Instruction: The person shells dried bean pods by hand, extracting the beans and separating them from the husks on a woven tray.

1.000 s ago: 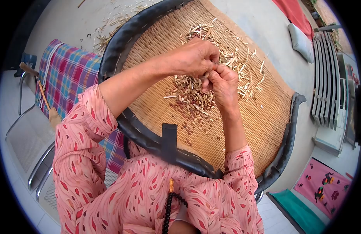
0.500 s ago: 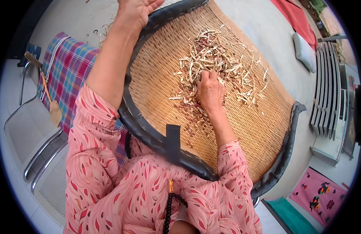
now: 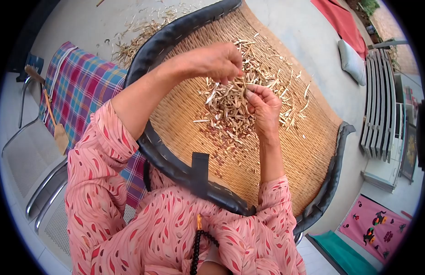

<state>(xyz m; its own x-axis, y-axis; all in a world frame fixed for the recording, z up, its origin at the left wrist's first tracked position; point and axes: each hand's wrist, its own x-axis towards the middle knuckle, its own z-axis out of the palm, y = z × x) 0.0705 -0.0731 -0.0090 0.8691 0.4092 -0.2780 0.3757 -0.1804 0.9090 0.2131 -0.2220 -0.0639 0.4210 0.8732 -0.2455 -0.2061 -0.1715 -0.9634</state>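
Note:
A woven winnowing tray (image 3: 175, 114) with a black padded rim lies across my lap. On it is a pile of dried bean pods (image 3: 230, 103), pale and curled, with small reddish and tan beans (image 3: 224, 140) scattered on the near side. My left hand (image 3: 219, 62) hangs over the pile, fingers bent downward and drawn together; what is in them is hidden. Just to its right and nearer me, my right hand (image 3: 266, 107) pinches what looks like a dried pod between thumb and forefinger.
Discarded husks (image 3: 130, 48) lie on the floor beyond the tray's left rim. At left are a checked cloth (image 3: 79, 87), a wooden spatula (image 3: 61, 137) and metal chairs (image 3: 26, 151). Stacked grey slats (image 3: 380, 105) and a cushion (image 3: 352, 62) are on the right.
My left hand has come in from beyond the tray's far-left rim to above the pile. My right hand has lifted out of the pods and shifted slightly right, now pinching.

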